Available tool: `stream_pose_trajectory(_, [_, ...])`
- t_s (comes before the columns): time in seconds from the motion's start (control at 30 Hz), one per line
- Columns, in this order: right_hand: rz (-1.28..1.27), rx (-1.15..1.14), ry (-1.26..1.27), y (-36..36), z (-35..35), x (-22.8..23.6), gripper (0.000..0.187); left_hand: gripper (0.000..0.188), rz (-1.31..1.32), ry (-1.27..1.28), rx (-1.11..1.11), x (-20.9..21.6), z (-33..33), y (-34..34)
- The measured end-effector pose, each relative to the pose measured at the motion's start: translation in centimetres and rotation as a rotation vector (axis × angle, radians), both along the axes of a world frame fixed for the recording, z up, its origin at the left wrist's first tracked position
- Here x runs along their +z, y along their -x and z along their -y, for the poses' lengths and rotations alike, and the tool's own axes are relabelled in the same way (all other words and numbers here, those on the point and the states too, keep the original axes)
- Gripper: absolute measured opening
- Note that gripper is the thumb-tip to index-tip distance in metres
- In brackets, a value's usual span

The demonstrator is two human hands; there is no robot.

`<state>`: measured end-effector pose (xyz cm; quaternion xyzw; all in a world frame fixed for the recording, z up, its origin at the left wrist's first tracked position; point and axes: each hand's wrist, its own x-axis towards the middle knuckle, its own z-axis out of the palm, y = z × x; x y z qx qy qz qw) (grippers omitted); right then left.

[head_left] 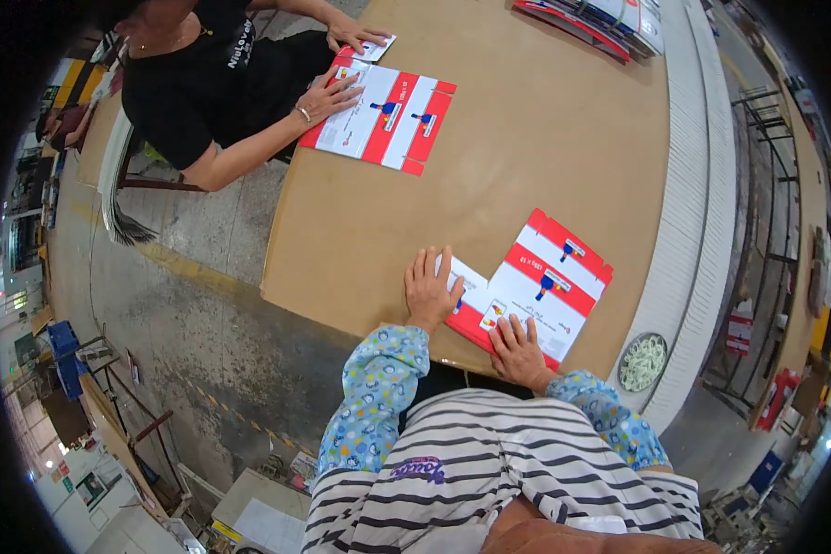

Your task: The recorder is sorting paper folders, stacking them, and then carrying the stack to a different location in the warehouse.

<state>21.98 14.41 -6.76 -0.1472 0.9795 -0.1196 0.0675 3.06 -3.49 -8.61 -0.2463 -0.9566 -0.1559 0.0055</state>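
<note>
Head view: seen from above, a person in a striped top and patterned blue sleeve covers leans over a brown tabletop (526,157), both forearms reaching up from the lower edge of the picture. The left hand (431,291) lies palm down with fingers spread and straight, its grip fully open and closed around nothing, pressing on the white end flap of a flat, unfolded red-and-white carton blank (545,282). The right hand (519,351) also lies flat, fingers extended and slightly fanned, its grip open and holding nothing, resting on the blank's near red edge. The blank lies flat on the tabletop at a slant, close to the near edge; most of it stretches up and to the right beyond the right hand's fingertips, while its white flap sits under and just right of the left hand. Further right of the right hand, past the tabletop's edge, a round dish of pale rubber bands (644,362) rests on a white corrugated surface. Well beyond both hands, at the far side, a co-worker in a black shirt presses two hands on a second carton blank (383,115), with a stack of further blanks (600,18) at the far right corner.
</note>
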Motion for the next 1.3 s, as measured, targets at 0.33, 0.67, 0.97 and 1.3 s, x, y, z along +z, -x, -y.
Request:
stream_pose_trajectory(0.33, [0.041,-0.02,-0.02,2.7,-1.9,0.3,0.063,0.087,0.671,-0.226,0.385,1.7,0.9,2.6])
stream_pose_trajectory(0.67, [0.068,0.007,0.007,4.2,-1.5,0.2,0.065,0.084,1.23,-0.407,0.327,-3.2,4.0,6.7])
stream_pose_trajectory(0.97, [0.051,0.006,0.045,5.5,-2.2,0.1,0.07,0.067,0.897,-1.517,0.955,-1.4,-0.1,1.9])
stream_pose_trajectory(1.3, [-0.22,-0.201,0.505,11.3,-3.0,7.4,0.08,0.041,0.908,-1.812,0.389,14.8,-5.2,8.0])
